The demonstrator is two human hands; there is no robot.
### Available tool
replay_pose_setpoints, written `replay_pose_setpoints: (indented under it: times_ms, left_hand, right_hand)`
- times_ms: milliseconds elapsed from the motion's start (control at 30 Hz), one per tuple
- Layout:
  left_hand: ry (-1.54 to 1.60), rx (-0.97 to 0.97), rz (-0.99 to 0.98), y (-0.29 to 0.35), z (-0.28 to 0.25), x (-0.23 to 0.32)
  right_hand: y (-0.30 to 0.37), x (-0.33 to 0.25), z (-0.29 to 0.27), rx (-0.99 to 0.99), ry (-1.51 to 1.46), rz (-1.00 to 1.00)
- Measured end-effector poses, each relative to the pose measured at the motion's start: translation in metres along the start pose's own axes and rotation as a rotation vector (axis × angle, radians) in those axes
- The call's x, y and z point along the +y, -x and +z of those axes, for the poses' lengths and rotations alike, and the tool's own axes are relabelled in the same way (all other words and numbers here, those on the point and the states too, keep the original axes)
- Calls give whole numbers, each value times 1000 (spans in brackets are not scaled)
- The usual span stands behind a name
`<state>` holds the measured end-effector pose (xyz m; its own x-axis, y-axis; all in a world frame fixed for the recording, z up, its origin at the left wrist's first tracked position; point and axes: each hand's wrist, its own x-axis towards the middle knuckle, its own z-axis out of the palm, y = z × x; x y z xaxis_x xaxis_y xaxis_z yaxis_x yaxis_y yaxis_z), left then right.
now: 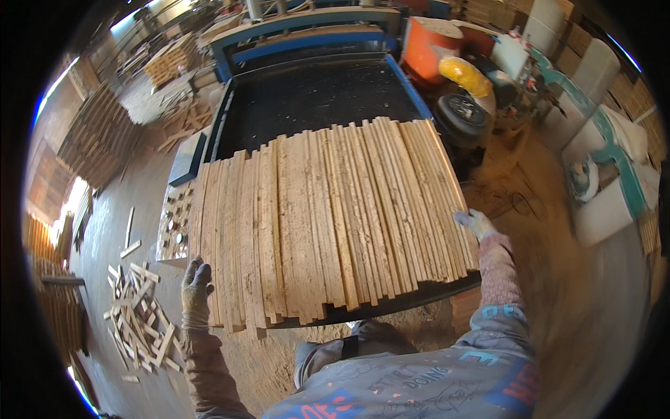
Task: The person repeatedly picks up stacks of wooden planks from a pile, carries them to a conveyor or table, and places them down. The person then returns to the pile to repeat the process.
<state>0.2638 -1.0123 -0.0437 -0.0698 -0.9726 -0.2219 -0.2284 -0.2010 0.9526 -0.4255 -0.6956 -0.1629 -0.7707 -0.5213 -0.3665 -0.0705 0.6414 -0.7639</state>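
Observation:
A wide row of rough wooden strips [314, 216] lies side by side, with uneven ends, on the near part of the machine's black conveyor bed [307, 94]. At the row's near left corner is my left hand [197, 286], in a light glove with dark fingertips. Its fingers point upward, slightly bent and apart, beside the outermost strip; whether they touch it I cannot tell. My right hand [479, 225], also gloved, is at the right edge of the row. Its fingers stretch toward the outer strips, not wrapped round any of them.
A blue machine frame [307, 42] spans the bed's far end. A control panel with knobs [178, 220] stands at left, above a heap of wood offcuts [143, 318] on the floor. At right are an orange machine [429, 52], a yellow hose [466, 75] and a dark wheel [462, 112].

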Motion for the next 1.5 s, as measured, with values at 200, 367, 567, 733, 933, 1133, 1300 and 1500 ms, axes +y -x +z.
replay_pose_setpoints:
  times_ms: [200, 367, 567, 733, 933, 1133, 1300, 1500]
  left_hand:
    - [-160, -21, 183, -118, -110, -42]
    - [-814, 126, 70, -256, -105, -62]
    - [-1119, 26, -74, -380, -119, -126]
    - [-571, -62, 22, -335, -110, -122]
    - [304, 192, -30, -125, -190, -121]
    - [151, 937, -92, 187, -291, -159]
    - [175, 1413, -208, 445, -210, -149]
    - [45, 2060, -332, 662, -8, -213]
  right_hand:
    - [-23, 30, -12, -10, -209, -227]
    - [67, -47, 17, 474, 53, -469]
    - [186, -162, 97, 155, 68, -608]
    - [241, -202, 135, -2, -244, -367]
    - [232, -258, 208, -114, 325, -858]
    - [228, -292, 363, -780, 315, -1212]
    - [321, -262, 488, -1463, 368, -1470]
    - [502, -227, 549, -2133, 451, -1747]
